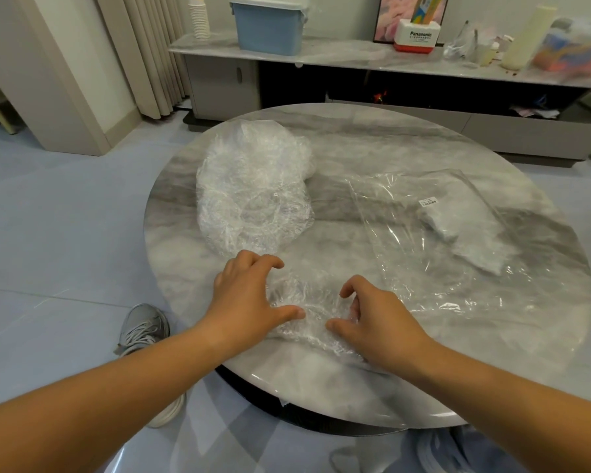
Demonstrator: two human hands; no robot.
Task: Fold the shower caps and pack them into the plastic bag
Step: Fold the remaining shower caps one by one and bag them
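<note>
From the head camera, one cap [307, 308] lies crumpled at the near edge of the table [355, 138], between both hands. The left hand [249, 295] arches over its left side, curled fingers and thumb gripping the film. The right hand [372, 322] pinches the other side, probably to gather it for a fold. The pile [253, 189] of unfolded caps waits beyond. The bag [440, 233] lies flat to the right with its mouth towards the person, likely for easy loading, and holds what look like folded caps.

A home living room: beyond the round marble bench [355, 138] stands a low media console [321, 59] carrying a blue storage bin [270, 29], stacked paper cups [198, 20] and a framed picture [389, 18]; pleated curtains [151, 52] hang beyond the bench's left side.
</note>
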